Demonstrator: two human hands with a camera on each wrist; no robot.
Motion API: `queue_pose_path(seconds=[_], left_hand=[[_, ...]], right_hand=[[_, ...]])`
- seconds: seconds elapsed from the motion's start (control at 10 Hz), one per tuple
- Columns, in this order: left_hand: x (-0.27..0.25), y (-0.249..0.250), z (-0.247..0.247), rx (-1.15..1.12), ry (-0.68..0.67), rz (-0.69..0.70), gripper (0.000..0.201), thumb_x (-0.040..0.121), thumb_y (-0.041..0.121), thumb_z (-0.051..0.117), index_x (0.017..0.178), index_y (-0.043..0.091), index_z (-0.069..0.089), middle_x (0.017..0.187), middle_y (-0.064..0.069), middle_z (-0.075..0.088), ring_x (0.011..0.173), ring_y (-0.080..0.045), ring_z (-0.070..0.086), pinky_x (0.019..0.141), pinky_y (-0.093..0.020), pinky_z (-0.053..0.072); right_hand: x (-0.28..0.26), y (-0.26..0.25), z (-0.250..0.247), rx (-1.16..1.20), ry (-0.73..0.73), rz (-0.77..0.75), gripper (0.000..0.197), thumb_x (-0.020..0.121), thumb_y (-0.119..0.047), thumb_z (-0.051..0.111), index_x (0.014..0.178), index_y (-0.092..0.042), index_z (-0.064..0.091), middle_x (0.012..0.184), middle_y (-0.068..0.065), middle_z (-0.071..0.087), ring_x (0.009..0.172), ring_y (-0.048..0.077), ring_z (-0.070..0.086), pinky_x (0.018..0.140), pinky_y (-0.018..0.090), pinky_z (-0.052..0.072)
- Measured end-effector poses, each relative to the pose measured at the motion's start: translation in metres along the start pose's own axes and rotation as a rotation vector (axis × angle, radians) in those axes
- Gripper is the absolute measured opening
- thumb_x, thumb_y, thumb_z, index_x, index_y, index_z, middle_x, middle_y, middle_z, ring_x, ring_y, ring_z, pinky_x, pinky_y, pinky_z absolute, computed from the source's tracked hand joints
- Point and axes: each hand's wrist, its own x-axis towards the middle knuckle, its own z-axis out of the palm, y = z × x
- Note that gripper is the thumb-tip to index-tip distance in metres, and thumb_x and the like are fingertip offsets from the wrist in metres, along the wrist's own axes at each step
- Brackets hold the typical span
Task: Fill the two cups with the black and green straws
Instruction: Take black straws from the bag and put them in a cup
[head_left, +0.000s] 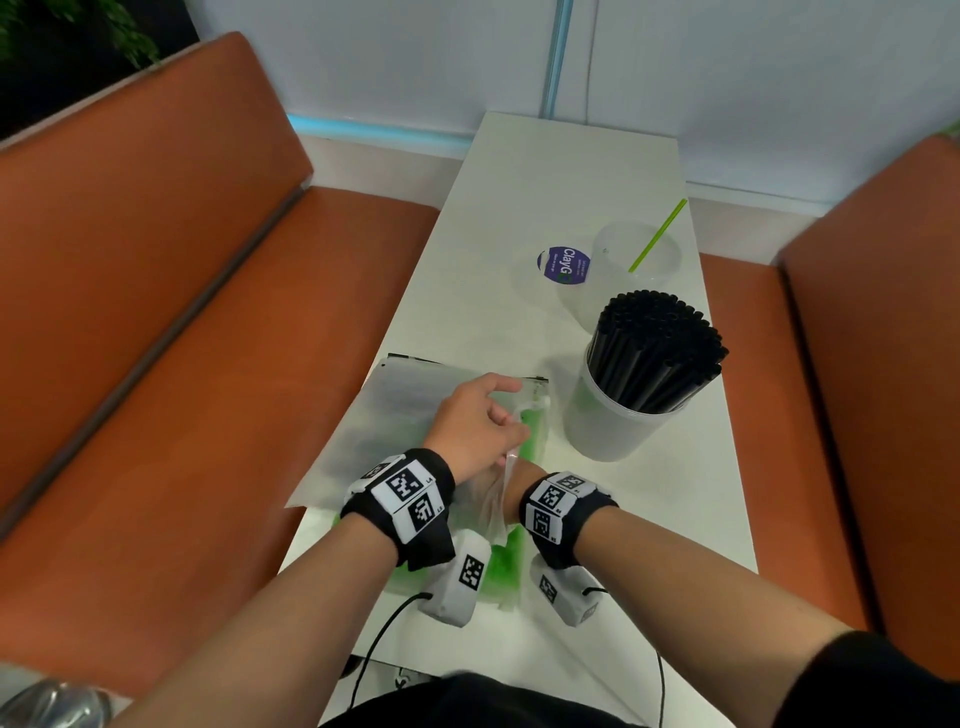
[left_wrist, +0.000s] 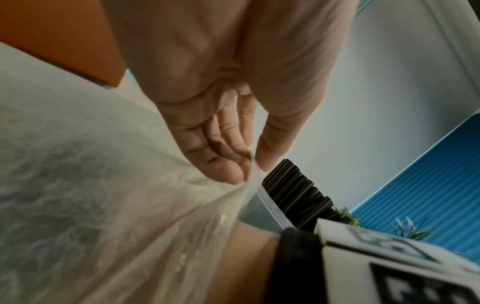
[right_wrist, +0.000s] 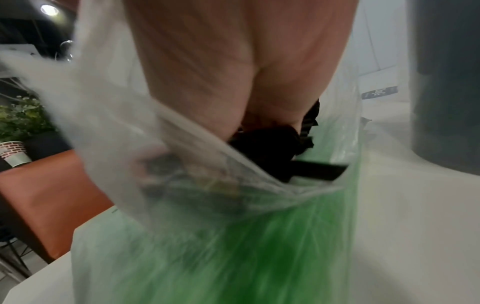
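Note:
Two clear cups stand on the white table. The near cup is packed with black straws. A single green straw leans in the far cup. A clear bag of green straws lies at the table's near edge. My left hand pinches the bag's upper film between thumb and fingers. My right hand is pushed inside the bag of green straws, and its fingers are hidden by film and something dark.
A flat frosted bag lies left of my hands. A lid with a purple sticker rests beside the far cup. Orange bench seats flank the table on both sides, and a wall closes its far end.

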Motion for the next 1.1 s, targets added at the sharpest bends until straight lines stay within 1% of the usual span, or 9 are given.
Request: queue_pose_path(seconds=[0.1, 0.2, 0.4, 0.5, 0.6, 0.7, 0.9, 1.0, 1.1], left_hand=[[-0.002, 0.001, -0.001, -0.003, -0.004, 0.003, 0.048, 0.084, 0.002, 0.07, 0.125, 0.022, 0.057, 0.088, -0.015, 0.072, 0.055, -0.016, 0.063, 0.062, -0.029, 0.058], [-0.003, 0.0, -0.001, -0.024, -0.01, -0.002, 0.048, 0.084, 0.0, 0.07, 0.126, 0.021, 0.057, 0.087, -0.014, 0.071, 0.055, -0.017, 0.062, 0.062, -0.03, 0.058], [-0.002, -0.003, -0.002, -0.042, -0.021, -0.017, 0.046, 0.083, 0.001, 0.069, 0.122, 0.021, 0.058, 0.082, -0.011, 0.069, 0.051, -0.012, 0.06, 0.057, -0.028, 0.055], [-0.001, -0.005, -0.003, -0.035, -0.024, -0.019, 0.046, 0.082, 0.001, 0.07, 0.122, 0.022, 0.058, 0.084, -0.012, 0.07, 0.051, -0.012, 0.061, 0.058, -0.028, 0.055], [0.002, -0.006, -0.003, -0.038, -0.017, -0.025, 0.046, 0.082, 0.001, 0.07, 0.122, 0.022, 0.058, 0.084, -0.012, 0.07, 0.056, -0.016, 0.063, 0.06, -0.03, 0.058], [0.005, -0.009, -0.004, -0.035, -0.005, -0.02, 0.045, 0.083, 0.002, 0.069, 0.122, 0.021, 0.058, 0.084, -0.014, 0.069, 0.055, -0.016, 0.064, 0.06, -0.029, 0.058], [0.014, -0.017, -0.006, 0.003, 0.022, -0.041, 0.038, 0.085, 0.002, 0.067, 0.12, 0.014, 0.061, 0.088, -0.022, 0.069, 0.052, -0.017, 0.062, 0.061, -0.029, 0.056], [0.019, -0.021, -0.004, 0.054, 0.033, -0.044, 0.033, 0.085, 0.003, 0.067, 0.116, 0.014, 0.065, 0.077, -0.01, 0.066, 0.049, -0.014, 0.059, 0.062, -0.028, 0.056], [0.023, -0.022, -0.001, 0.133, 0.023, -0.052, 0.03, 0.084, 0.006, 0.067, 0.112, 0.017, 0.068, 0.077, -0.002, 0.064, 0.061, -0.017, 0.06, 0.077, -0.035, 0.059]], right_hand=[[-0.005, 0.005, 0.0, -0.043, 0.102, -0.002, 0.047, 0.09, -0.005, 0.063, 0.136, -0.008, 0.051, 0.138, 0.009, 0.054, 0.128, 0.022, 0.051, 0.085, 0.014, 0.032], [-0.006, -0.003, -0.002, -0.101, 0.104, -0.039, 0.039, 0.099, -0.006, 0.05, 0.137, 0.0, 0.046, 0.138, 0.016, 0.051, 0.131, 0.025, 0.046, 0.087, 0.013, 0.032], [-0.009, -0.006, -0.011, -0.223, 0.042, 0.021, 0.011, 0.094, -0.011, 0.052, 0.084, -0.008, 0.054, 0.083, 0.001, 0.05, 0.094, 0.025, 0.053, 0.076, 0.023, 0.036], [-0.01, -0.006, -0.013, -0.323, 0.064, -0.049, 0.025, 0.095, -0.022, 0.049, 0.114, -0.007, 0.058, 0.105, 0.009, 0.061, 0.098, 0.028, 0.061, 0.078, 0.032, 0.048], [-0.013, 0.004, -0.017, -0.399, 0.127, 0.002, 0.025, 0.092, -0.023, 0.052, 0.114, -0.013, 0.056, 0.101, 0.008, 0.063, 0.084, 0.029, 0.064, 0.071, 0.037, 0.055], [-0.023, 0.024, -0.027, -0.463, 0.159, 0.084, 0.017, 0.086, -0.017, 0.055, 0.102, -0.014, 0.058, 0.092, 0.009, 0.061, 0.073, 0.029, 0.059, 0.06, 0.033, 0.046], [-0.058, 0.077, -0.045, -0.362, 0.206, 0.179, 0.011, 0.079, -0.017, 0.054, 0.084, -0.026, 0.05, 0.079, -0.001, 0.057, 0.073, 0.024, 0.06, 0.058, 0.032, 0.045], [-0.083, 0.109, -0.045, -0.28, 0.19, 0.253, 0.011, 0.077, -0.017, 0.055, 0.079, -0.027, 0.05, 0.075, -0.003, 0.058, 0.069, 0.022, 0.061, 0.055, 0.03, 0.048], [-0.107, 0.136, -0.042, -0.206, 0.205, 0.334, 0.007, 0.075, -0.019, 0.055, 0.079, -0.024, 0.055, 0.073, -0.003, 0.061, 0.067, 0.019, 0.062, 0.056, 0.034, 0.053]])
